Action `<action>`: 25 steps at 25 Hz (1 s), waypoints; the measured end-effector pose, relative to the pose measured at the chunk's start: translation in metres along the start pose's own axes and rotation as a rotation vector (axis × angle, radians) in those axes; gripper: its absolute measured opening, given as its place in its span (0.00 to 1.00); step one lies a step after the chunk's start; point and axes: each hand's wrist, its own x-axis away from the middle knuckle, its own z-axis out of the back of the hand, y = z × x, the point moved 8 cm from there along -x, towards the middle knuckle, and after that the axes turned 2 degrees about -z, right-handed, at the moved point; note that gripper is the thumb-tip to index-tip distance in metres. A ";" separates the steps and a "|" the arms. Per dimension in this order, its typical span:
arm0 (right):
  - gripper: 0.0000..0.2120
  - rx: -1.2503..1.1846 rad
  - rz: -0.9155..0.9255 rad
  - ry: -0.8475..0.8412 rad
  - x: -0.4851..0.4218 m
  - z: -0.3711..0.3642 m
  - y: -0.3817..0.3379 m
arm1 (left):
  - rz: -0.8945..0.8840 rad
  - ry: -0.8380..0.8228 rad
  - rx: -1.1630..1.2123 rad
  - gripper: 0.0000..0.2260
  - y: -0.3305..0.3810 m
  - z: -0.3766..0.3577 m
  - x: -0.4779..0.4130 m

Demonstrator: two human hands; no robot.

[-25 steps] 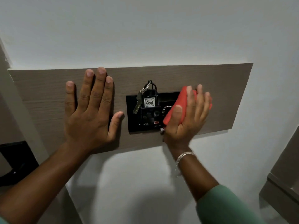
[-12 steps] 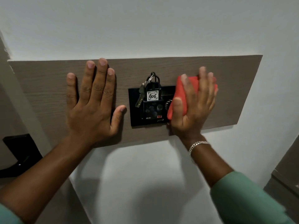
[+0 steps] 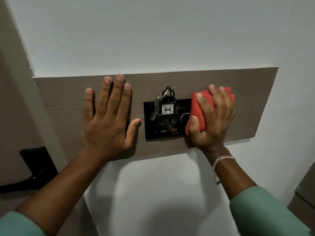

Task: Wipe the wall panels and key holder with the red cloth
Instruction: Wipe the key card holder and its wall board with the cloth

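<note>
A brown wood-grain wall panel (image 3: 252, 92) runs across the white wall. In its middle sits a black key holder plate (image 3: 150, 132) with a key and a tag reading 406 (image 3: 167, 109) hanging on it. My right hand (image 3: 214, 120) presses a folded red cloth (image 3: 199, 109) flat against the right end of the black plate and the panel beside it, covering that end. My left hand (image 3: 107, 120) lies flat on the panel left of the plate, fingers spread, thumb close to the plate's edge.
A dark door handle plate (image 3: 38, 166) is on the brown surface at the lower left. A brown cabinet edge (image 3: 305, 189) shows at the lower right. White wall (image 3: 153, 34) surrounds the panel.
My right hand with the red cloth has slid up and to the right, from the plate's lower right part onto its right end and the panel. My left hand stays flat.
</note>
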 end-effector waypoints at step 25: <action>0.24 -0.129 -0.217 -0.055 0.020 -0.018 -0.073 | 0.002 0.002 0.004 0.35 -0.001 0.000 -0.001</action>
